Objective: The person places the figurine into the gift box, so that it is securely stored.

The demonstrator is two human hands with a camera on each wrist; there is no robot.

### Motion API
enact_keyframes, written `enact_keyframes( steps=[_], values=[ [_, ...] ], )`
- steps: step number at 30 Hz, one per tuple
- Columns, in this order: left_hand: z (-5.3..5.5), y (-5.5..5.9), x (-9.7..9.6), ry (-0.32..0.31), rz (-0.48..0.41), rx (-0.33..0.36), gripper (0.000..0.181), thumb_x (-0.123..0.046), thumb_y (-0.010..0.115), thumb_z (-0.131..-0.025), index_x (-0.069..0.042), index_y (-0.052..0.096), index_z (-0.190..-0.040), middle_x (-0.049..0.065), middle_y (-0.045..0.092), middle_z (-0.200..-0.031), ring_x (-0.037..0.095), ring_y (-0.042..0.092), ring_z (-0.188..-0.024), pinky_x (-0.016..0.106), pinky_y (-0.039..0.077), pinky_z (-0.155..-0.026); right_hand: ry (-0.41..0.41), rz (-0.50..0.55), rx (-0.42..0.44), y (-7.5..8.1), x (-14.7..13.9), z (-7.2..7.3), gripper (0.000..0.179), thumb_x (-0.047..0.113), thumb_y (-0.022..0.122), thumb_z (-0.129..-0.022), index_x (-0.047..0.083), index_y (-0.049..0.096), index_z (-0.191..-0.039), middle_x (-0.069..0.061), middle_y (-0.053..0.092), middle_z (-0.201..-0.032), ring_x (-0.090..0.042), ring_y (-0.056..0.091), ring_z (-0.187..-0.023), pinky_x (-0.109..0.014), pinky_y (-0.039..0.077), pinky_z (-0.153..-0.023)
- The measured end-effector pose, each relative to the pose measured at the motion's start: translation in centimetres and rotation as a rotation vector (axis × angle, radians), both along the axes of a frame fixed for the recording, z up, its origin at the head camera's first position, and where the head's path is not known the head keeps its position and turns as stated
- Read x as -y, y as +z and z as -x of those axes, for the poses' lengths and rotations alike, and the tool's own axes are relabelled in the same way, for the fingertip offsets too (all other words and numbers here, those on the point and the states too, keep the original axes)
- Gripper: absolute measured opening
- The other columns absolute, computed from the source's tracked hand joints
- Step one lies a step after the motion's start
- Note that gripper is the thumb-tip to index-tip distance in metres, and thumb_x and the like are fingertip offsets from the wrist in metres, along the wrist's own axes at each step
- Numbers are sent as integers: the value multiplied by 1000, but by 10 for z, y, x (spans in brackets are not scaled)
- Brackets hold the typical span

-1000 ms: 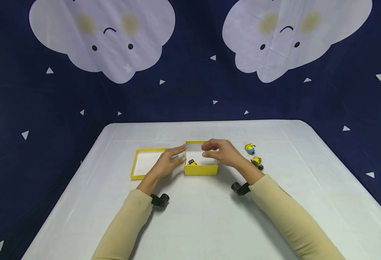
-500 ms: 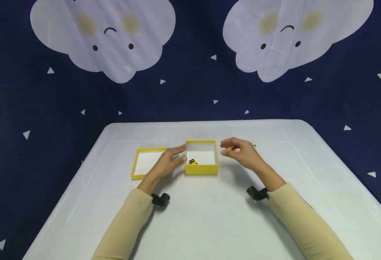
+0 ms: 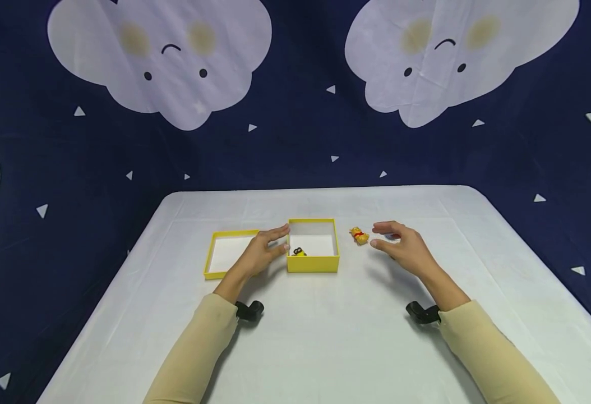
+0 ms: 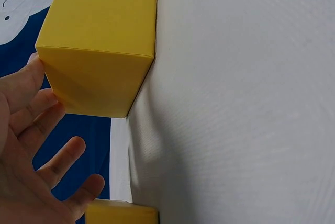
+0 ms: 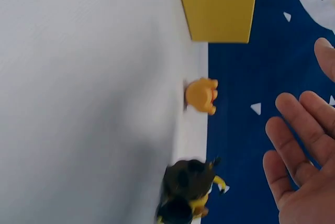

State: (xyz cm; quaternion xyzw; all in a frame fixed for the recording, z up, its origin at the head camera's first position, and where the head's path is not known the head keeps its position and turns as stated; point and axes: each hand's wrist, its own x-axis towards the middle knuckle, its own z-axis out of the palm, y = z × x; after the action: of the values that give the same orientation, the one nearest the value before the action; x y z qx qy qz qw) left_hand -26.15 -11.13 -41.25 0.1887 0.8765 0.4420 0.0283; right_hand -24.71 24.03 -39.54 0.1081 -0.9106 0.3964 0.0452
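An open yellow box (image 3: 312, 264) with a white inside stands mid-table; a small yellow toy figure with black goggles (image 3: 299, 252) lies in its front left corner. My left hand (image 3: 259, 255) touches the box's left wall with fingertips and thumb, its fingers spread in the left wrist view. Right of the box, an orange bear figurine with a red top (image 3: 359, 235) lies on the table. My right hand (image 3: 406, 248) hovers just right of the bear, fingers apart, holding nothing. Beneath it, a dark-and-yellow toy figure (image 5: 189, 182) shows in the right wrist view; in the head view the hand mostly covers that area.
The shallow yellow lid (image 3: 215, 275) lies inside up, left of the box and partly behind my left hand. A white cloth covers the table (image 3: 315, 336). A dark blue curtain (image 3: 295, 157) with clouds hangs behind the far edge.
My right hand has moved from over the box to the right, past the bear, which is now uncovered. The toys farther right are now mostly hidden by it. My left hand stays put.
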Motion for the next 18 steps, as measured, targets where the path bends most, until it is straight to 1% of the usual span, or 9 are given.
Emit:
enact_keyframes(
  steps=[4,6,12,18],
  values=[
    [1,-1,0,-5,-8,-8,51,-20,60,-92,-10,46,-139,2,39,-151,30,26,-144,50,5,-122,-36,-20,-9,-5,-11,-2,55,41,67,-86,10,53,-130,-13,63,-125,-32,54,-119,-49,39,-103],
    [1,0,0,-7,-10,-15,50,-20,61,-92,-9,46,-139,1,40,-150,30,27,-144,50,4,-122,-60,-20,0,-7,-16,-3,58,42,67,-86,8,53,-131,-15,63,-125,-32,53,-119,-48,38,-104],
    [1,1,0,-6,-23,-11,50,-20,61,-92,-6,47,-138,0,40,-150,29,27,-144,49,5,-122,-131,-54,42,-13,-30,-7,62,45,64,-87,7,50,-134,-20,57,-131,-37,48,-123,-52,37,-103],
    [2,-2,0,-7,-5,-11,50,-21,60,-92,-9,46,-139,-1,39,-150,29,28,-144,49,7,-122,-166,-95,84,-15,-36,-8,64,45,64,-87,6,48,-135,-25,53,-132,-43,44,-123,-57,37,-98]
  ],
)
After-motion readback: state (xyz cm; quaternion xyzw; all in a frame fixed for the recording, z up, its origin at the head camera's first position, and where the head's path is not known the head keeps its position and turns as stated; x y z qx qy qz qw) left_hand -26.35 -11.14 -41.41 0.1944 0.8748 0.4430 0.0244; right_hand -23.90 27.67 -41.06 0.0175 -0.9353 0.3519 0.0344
